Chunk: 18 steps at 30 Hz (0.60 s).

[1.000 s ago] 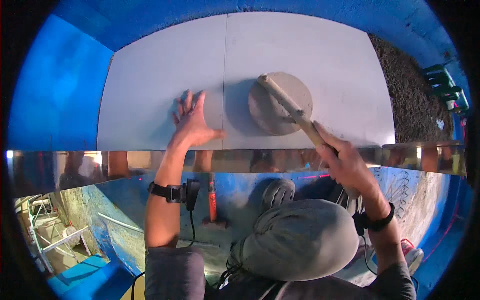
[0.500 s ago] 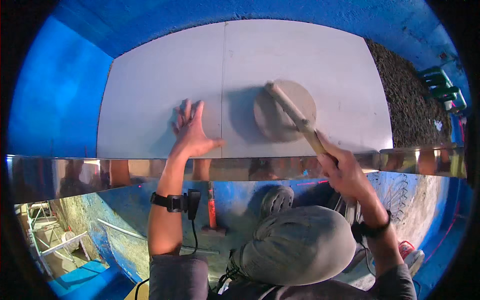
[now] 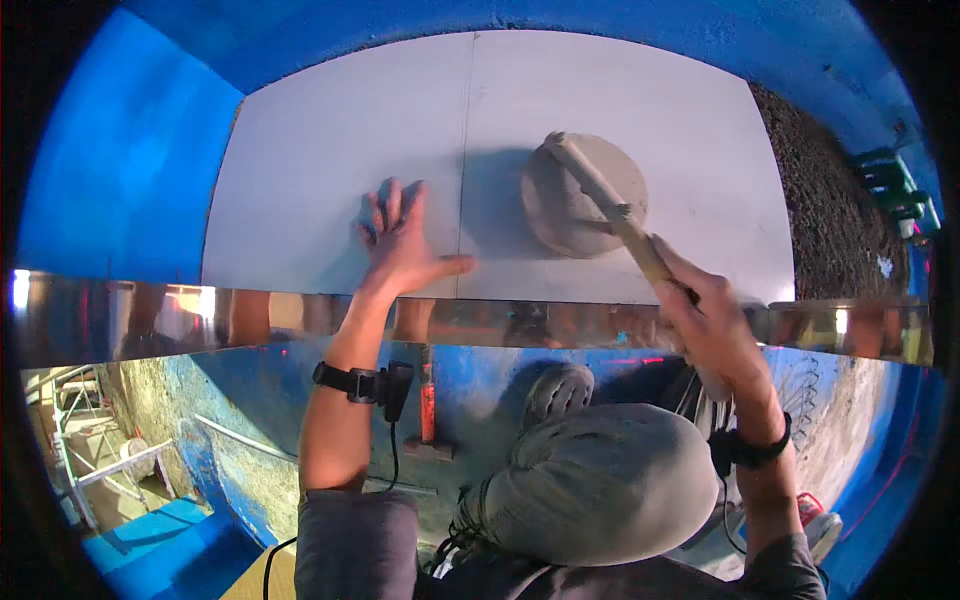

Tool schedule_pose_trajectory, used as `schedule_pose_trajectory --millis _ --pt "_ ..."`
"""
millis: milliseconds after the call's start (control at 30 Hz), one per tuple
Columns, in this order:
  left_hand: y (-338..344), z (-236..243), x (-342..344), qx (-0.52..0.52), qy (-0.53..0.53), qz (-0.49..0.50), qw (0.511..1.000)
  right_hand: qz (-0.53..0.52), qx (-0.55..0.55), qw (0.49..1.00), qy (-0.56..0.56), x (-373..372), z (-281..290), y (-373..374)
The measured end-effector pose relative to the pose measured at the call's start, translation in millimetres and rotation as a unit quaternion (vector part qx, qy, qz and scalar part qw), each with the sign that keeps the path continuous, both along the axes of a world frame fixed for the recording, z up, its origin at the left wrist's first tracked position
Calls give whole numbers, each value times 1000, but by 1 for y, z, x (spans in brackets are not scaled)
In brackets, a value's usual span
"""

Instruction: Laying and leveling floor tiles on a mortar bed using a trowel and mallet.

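Two large pale tiles (image 3: 340, 130) lie side by side, with a thin seam between them. My left hand (image 3: 405, 245) rests on the left tile near its front edge, fingers spread and the thumb reaching to the seam. In my right hand (image 3: 703, 305) is the wooden handle of a mallet (image 3: 625, 180), gripped near its lower end. Its broad, round, greyish head is over the right tile, just right of the seam, and casts a shadow to the left. Whether the head touches the tile is not clear.
A shiny metal strip (image 3: 480, 322) runs along the tiles' front edge. Dark, rough mortar (image 3: 835, 200) and a green handled tool (image 3: 890, 185) are at the right. Below are an orange-handled hammer (image 3: 428, 405), a grey shoe (image 3: 558, 390) and a rounded grey cloth-covered shape (image 3: 610, 485).
The whole view has shifted slightly, so tiles and hands sit higher and further right in the picture. Against the tiles, the left hand and the mallet look nearly unmoved.
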State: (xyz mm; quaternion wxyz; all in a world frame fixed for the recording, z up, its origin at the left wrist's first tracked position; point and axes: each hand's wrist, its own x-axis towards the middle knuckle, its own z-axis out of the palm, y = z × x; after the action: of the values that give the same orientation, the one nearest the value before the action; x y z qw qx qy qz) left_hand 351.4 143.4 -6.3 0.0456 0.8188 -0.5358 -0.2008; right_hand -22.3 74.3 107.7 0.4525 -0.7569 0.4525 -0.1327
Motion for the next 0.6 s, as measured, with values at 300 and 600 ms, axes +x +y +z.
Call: schedule_pose_trajectory --millis 300,600 --pt "0 -6 -2 -33 2 10 999 -29 54 998 26 6 -24 -13" --pt "12 -3 -6 -79 -20 -17 997 -1 8 1000 21 7 -26 -16"
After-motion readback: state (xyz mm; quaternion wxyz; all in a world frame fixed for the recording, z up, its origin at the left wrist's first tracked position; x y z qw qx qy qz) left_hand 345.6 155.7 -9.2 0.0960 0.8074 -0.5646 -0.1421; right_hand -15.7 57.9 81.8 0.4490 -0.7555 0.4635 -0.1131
